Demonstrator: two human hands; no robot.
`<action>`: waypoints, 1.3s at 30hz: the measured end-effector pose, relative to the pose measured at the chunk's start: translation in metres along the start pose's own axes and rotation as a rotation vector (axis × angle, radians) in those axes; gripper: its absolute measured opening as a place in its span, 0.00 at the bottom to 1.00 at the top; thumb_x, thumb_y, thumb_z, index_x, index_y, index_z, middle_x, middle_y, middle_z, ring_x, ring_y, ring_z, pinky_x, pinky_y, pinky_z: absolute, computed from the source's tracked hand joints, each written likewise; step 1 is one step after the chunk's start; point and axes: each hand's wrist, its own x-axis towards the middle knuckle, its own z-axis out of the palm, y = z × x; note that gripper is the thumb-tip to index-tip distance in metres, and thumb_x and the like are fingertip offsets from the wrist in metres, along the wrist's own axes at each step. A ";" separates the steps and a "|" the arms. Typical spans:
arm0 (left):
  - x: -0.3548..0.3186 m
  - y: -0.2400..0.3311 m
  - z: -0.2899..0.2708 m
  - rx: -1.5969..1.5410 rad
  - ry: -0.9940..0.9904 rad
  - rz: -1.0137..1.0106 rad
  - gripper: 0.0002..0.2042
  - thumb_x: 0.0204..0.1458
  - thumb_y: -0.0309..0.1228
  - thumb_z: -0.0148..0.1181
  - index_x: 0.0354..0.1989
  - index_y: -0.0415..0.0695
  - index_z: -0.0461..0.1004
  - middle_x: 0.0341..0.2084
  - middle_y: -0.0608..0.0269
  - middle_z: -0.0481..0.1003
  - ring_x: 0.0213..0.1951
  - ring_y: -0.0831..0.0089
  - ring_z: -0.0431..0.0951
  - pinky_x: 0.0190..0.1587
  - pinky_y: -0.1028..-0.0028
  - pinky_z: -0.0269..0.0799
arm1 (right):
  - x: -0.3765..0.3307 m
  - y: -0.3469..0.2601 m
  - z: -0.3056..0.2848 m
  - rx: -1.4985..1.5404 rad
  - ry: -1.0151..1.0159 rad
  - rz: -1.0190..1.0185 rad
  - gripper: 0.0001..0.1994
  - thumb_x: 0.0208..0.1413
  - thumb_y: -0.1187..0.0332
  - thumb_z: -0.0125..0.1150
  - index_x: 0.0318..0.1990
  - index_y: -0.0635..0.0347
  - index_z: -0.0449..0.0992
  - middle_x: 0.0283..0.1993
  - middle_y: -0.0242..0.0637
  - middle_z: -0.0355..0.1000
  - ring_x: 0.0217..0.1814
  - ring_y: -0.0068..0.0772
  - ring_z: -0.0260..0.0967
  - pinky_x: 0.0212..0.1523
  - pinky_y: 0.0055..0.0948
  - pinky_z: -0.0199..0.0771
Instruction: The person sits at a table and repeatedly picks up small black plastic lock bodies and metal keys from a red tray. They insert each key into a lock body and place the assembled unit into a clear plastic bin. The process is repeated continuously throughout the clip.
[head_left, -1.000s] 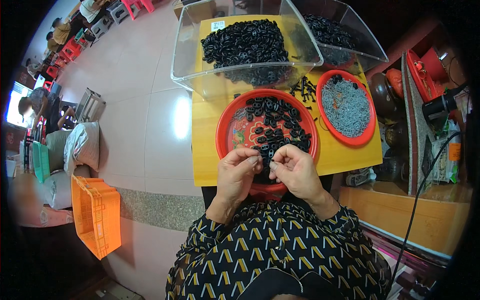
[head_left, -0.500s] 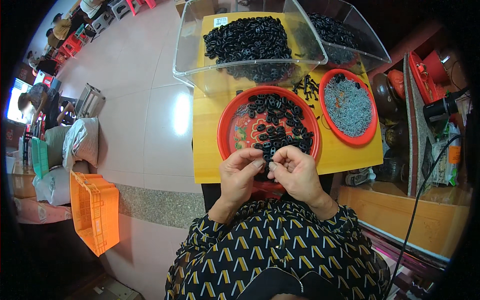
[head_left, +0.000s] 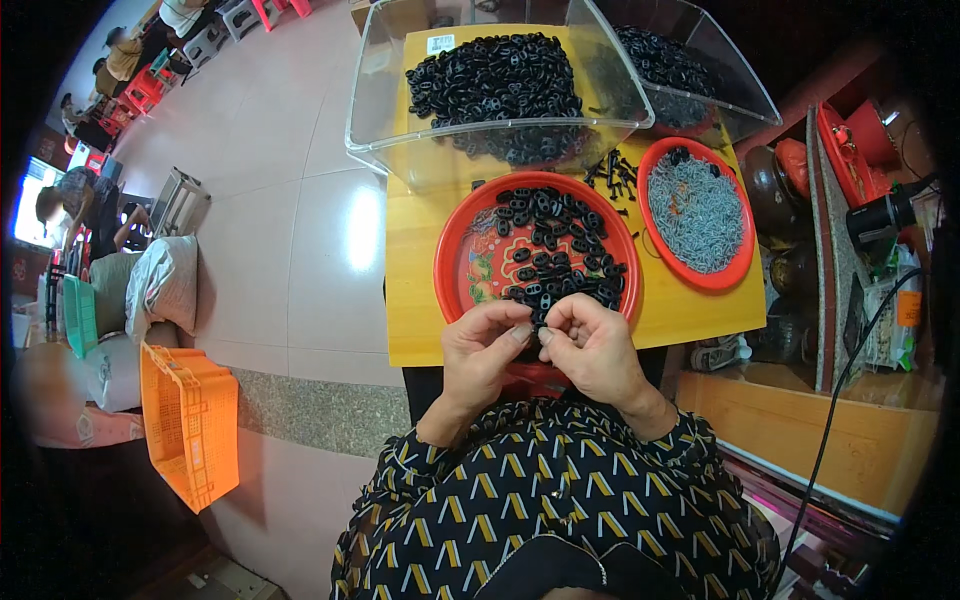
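Both my hands work close together over the near rim of a round red tray [head_left: 455, 215]. Inside that tray lie many small black oval pieces [head_left: 548, 235] with two holes each, and a little heap of thin silver screws [head_left: 484, 221]. My left hand [head_left: 482, 350] is closed in a pinch, thumb against forefinger. Just beside it my right hand [head_left: 592, 345] pinches too, its other fingers curled. Between the fingertips is something small and dark. I cannot make out what it is against the black pieces behind.
Behind the tray, a clear plastic bin [head_left: 375, 150] holds a heap of black pieces; another clear bin [head_left: 745, 115] stands beside it. A red tray [head_left: 742, 265] of silver screws sits right on the yellow table [head_left: 420, 340], near loose black screws [head_left: 615, 178]. An orange crate [head_left: 215, 440] stands left.
My hands have barely moved, still pinching at the same spot. At the far left edge a blurred, pale shape has come into view.
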 end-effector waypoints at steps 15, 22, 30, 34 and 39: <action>0.008 0.013 0.006 0.598 -0.261 0.344 0.08 0.46 0.15 0.49 0.35 0.33 0.70 0.27 0.62 0.71 0.28 0.80 0.69 0.30 0.82 0.64 | -0.003 -0.006 -0.008 0.127 -0.086 0.120 0.02 0.50 0.77 0.53 0.30 0.66 0.67 0.24 0.29 0.67 0.24 0.16 0.68 0.23 0.15 0.68; 0.012 0.009 0.007 0.664 -0.230 0.352 0.09 0.48 0.17 0.48 0.39 0.34 0.69 0.26 0.61 0.71 0.27 0.78 0.70 0.30 0.80 0.65 | 0.001 -0.004 -0.007 0.162 -0.062 0.128 0.02 0.50 0.77 0.52 0.30 0.66 0.68 0.24 0.29 0.67 0.24 0.16 0.68 0.22 0.16 0.69; 0.006 -0.002 0.005 0.123 -0.133 0.025 0.14 0.52 0.21 0.48 0.49 0.35 0.61 0.31 0.64 0.70 0.33 0.80 0.70 0.36 0.81 0.65 | 0.006 -0.010 -0.013 0.222 -0.035 0.149 0.03 0.50 0.76 0.53 0.29 0.66 0.67 0.24 0.30 0.67 0.24 0.18 0.68 0.21 0.16 0.69; 0.006 0.005 0.002 0.252 -0.144 -0.010 0.10 0.51 0.21 0.49 0.43 0.35 0.66 0.30 0.64 0.70 0.32 0.79 0.70 0.35 0.80 0.66 | 0.006 -0.007 -0.015 0.202 -0.027 0.135 0.03 0.50 0.76 0.53 0.29 0.66 0.67 0.25 0.31 0.67 0.23 0.18 0.68 0.21 0.15 0.69; 0.024 0.007 -0.007 0.777 -0.086 0.198 0.05 0.47 0.20 0.53 0.33 0.36 0.71 0.24 0.59 0.70 0.28 0.73 0.71 0.31 0.77 0.66 | 0.005 -0.002 -0.027 0.189 0.028 0.105 0.03 0.49 0.76 0.54 0.30 0.65 0.66 0.24 0.30 0.66 0.23 0.17 0.68 0.21 0.15 0.69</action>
